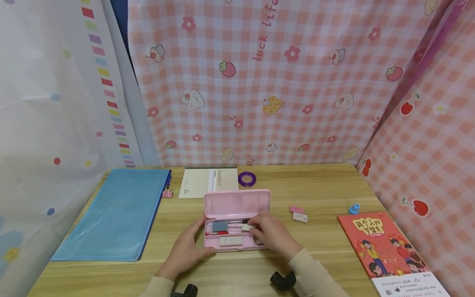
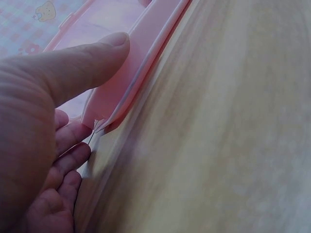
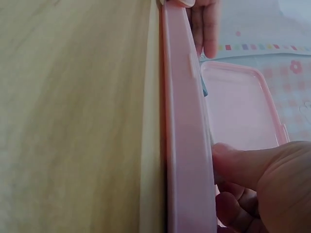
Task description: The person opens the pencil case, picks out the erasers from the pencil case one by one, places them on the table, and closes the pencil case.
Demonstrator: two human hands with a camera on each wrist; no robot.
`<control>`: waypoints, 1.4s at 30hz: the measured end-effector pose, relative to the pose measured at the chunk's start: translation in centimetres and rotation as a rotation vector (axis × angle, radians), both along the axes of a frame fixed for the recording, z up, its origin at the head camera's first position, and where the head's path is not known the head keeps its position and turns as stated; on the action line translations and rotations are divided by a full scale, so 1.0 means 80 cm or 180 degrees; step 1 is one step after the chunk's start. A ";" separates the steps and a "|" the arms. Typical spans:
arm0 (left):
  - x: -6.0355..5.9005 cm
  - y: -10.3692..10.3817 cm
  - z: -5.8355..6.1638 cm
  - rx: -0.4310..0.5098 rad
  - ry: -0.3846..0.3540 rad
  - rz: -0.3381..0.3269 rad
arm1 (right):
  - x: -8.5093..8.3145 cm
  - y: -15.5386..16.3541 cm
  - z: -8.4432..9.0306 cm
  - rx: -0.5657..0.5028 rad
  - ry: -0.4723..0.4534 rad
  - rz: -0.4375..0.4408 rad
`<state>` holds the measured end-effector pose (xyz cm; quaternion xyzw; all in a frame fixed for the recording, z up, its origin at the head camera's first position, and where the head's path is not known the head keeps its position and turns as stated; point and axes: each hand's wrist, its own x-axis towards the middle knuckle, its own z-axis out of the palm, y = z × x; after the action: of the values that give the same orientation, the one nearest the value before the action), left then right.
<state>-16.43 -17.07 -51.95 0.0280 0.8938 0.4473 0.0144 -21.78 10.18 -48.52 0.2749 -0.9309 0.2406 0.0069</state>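
A pink pencil case (image 1: 237,205) stands with its lid raised in the middle of the table. My left hand (image 1: 184,251) grips its left end, the thumb (image 2: 99,58) on the front wall. Inside the case, my right hand (image 1: 273,234) pinches a small white eraser (image 1: 245,227) at the right of the back compartment. A grey-blue eraser (image 1: 220,226) lies at the left there, over several pens, with a red pen (image 1: 222,233) along the divider. Another white eraser (image 1: 231,241) occupies the front compartment. The right fingers partly hide the case's right end.
On the left lies a blue folder (image 1: 115,214), with a pink binder clip (image 1: 168,192) beside it. Behind the case are a notebook (image 1: 194,181) and purple tape roll (image 1: 247,179). To the right: a pink-and-white eraser (image 1: 299,217), a small blue cone-shaped piece (image 1: 354,209) and a red book (image 1: 386,243).
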 end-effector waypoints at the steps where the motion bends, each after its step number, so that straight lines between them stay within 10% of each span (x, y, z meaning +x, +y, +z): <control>1: 0.000 0.000 0.000 -0.0001 -0.0002 0.0001 | 0.000 0.000 0.000 0.0032 0.0082 0.0041; 11: 0.000 -0.001 0.001 0.0000 -0.0024 -0.0008 | 0.006 0.015 0.003 0.0088 0.0493 0.0348; 20: 0.000 0.001 0.000 -0.0002 -0.0042 -0.0008 | 0.015 0.088 0.006 -0.0101 0.0872 0.0025; 29: -0.001 0.000 -0.001 0.0010 -0.0051 0.0020 | 0.014 0.155 -0.003 0.0060 0.0320 -0.0612; 42: -0.002 -0.001 -0.004 -0.0025 0.0021 -0.0012 | 0.003 0.174 -0.010 0.0202 0.0126 -0.0781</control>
<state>-16.58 -17.14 -52.23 0.0310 0.8955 0.4438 0.0124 -21.53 24.12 -49.31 0.1638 -0.9643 0.2029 0.0460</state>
